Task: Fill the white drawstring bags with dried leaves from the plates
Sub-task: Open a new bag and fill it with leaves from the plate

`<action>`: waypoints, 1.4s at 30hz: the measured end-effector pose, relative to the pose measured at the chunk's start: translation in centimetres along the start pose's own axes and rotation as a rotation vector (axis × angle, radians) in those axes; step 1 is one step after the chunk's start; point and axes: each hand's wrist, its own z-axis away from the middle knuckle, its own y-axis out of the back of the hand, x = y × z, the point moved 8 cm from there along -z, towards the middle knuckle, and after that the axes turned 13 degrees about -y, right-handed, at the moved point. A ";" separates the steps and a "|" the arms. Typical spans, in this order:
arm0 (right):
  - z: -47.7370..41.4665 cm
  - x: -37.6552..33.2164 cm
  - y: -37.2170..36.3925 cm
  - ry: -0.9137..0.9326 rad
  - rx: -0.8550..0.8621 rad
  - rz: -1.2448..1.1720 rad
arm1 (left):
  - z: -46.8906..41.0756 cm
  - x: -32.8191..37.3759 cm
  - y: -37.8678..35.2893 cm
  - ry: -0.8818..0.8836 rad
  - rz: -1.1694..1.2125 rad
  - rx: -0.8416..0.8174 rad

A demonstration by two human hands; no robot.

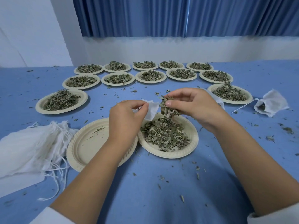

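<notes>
Twelve plates (40,105) heaped with dried leaves (61,100) stood untouched in rows toward the far edge of the table (161,183), so most of the task looked to be left. Only one filled bag (273,104) lay near the right edge, leaves showing at its open mouth and its string loose. One empty plate (90,146) sat near the front edge, left of centre, with a few crumbs in it. A pile of unfilled bags (30,147) lay at the left edge, touching that empty plate. The step in hand appeared to be loading another bag from the near plate (193,143), which sat just right of the empty one and held a good share of leaves. The left hand (127,117) pinched the rim of a white drawstring bag (152,111) between thumb and fingertips, holding it above the far side of the near plate. The right hand (192,105) was curled round a clump of leaves (166,107), gripped between thumb and fingers, just beside the bag's mouth and at about its level. Whether any of the clump had entered the bag could not be told. Stray bits (182,198) were scattered across the table.
</notes>
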 end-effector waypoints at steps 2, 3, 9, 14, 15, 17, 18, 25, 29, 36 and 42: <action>-0.1 0.1 -0.7 -0.004 -0.046 -0.097 | 0.0 0.2 -0.2 0.011 0.033 -0.001; -0.1 0.3 -1.2 -0.017 -0.080 -0.154 | 0.0 0.2 -0.3 0.018 0.047 -0.002; -0.6 1.6 -2.4 -0.038 -0.084 -0.229 | 0.5 -0.5 -1.1 0.184 0.243 -0.052; -0.5 1.4 -1.8 0.063 0.052 -0.075 | 0.7 -1.3 -1.2 0.284 0.338 -0.022; -0.3 1.1 -2.0 0.108 0.063 -0.051 | 0.7 -1.5 -1.2 0.299 0.344 -0.016; 0.1 0.3 -2.3 0.202 0.090 0.014 | 0.7 -1.6 -1.1 0.319 0.342 -0.003; 0.3 0.1 -2.3 0.228 0.102 0.031 | 0.8 -1.6 -1.1 0.320 0.344 0.004; 1.0 -0.3 -3.1 0.328 0.146 0.211 | 0.8 -1.5 -1.2 0.329 0.365 0.000; 0.8 0.2 -3.0 0.301 0.156 0.321 | 0.7 -1.3 -1.0 0.317 0.394 0.013; 1.0 0.0 -3.8 0.370 0.170 0.513 | 0.8 -0.7 -1.5 0.283 0.386 -0.042; 0.6 0.3 -3.8 0.239 0.095 0.375 | 0.9 -0.5 -1.9 0.262 0.401 -0.067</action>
